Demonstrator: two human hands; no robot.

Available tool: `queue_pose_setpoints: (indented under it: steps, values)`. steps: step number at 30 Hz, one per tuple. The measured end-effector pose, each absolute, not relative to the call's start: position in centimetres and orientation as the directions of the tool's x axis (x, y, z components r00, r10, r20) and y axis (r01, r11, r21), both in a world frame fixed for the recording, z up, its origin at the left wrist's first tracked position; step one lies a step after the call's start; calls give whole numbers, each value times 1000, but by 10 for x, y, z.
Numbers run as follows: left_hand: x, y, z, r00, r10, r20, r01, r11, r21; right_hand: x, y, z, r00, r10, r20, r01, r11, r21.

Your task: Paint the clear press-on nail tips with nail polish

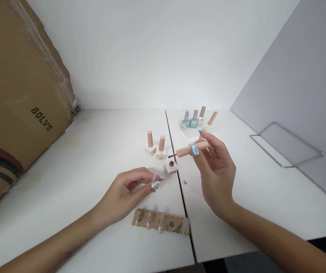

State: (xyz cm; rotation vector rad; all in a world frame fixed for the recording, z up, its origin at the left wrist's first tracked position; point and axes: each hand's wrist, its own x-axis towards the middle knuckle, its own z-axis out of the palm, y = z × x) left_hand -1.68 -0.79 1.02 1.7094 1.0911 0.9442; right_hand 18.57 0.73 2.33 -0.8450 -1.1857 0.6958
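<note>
Between its thumb and fingers, my left hand (136, 187) pinches a clear false nail (154, 177) just above the table. My right hand (215, 168) grips the peach cap of a nail polish brush (184, 151); its dark bristle tip points left, above an uncapped white polish bottle (170, 167) with a mauve-stained neck. Two capped bottles with peach tops, a left one (150, 144) and a right one (161, 148), stand behind it. Nearer me lies a cardboard strip (167, 222) bearing several clear nail tips.
A clear tray (190, 132) at the back right holds several polish bottles, some teal (194, 122). A large cardboard box (23, 94) leans at the left. A wire stand (286, 146) lies at the right. A dark seam (183, 201) splits the white tabletop, with a small green smear (184, 182) beside it.
</note>
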Motion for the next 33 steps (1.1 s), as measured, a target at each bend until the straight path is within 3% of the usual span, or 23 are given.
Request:
queue_pose_setpoints:
  steps: [7,11,16,27,33]
  values:
    - [-18,-9,14,256,952,167,153,-211,966,185,5,21,256,795,549,52,556,-829]
    - [-17,-7,16,217,968,128,105,-153,983,183,0,16,15,815,579,-87,578,-812]
    - [-14,-8,18,153,978,141,86,-156,984,180,-5,11,-205,851,483,-92,475,-875]
    - [-9,-14,8,67,956,286,243,-294,924,169,-16,16,-150,968,200,-141,179,-974]
    - [-5,-15,12,52,965,256,235,-260,937,171,-17,16,-160,963,218,-204,183,-962]
